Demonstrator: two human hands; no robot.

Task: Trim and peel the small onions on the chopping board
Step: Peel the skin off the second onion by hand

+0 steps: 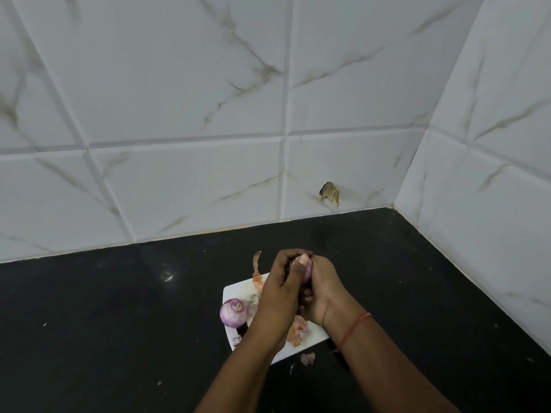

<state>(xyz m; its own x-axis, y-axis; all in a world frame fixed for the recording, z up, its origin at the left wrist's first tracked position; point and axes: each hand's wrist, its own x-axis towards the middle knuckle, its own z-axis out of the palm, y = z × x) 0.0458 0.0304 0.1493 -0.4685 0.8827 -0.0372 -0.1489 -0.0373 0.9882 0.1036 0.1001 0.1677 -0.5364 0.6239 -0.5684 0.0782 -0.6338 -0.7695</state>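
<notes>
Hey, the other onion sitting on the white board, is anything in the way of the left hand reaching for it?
Nothing visible blocks it. The peeled onion lies at the left edge of the chopping board, just left of the left hand. But both that hand and the right hand grip the onion being peeled, so neither is free.

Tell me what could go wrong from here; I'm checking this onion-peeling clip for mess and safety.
1. The peeled purple onion sits on the left edge of the white chopping board and may roll off.
2. Papery peel scraps already lie on the black countertop; more may scatter.
3. Both hands' grip on the small onion hides it, so slipping is possible.
</notes>
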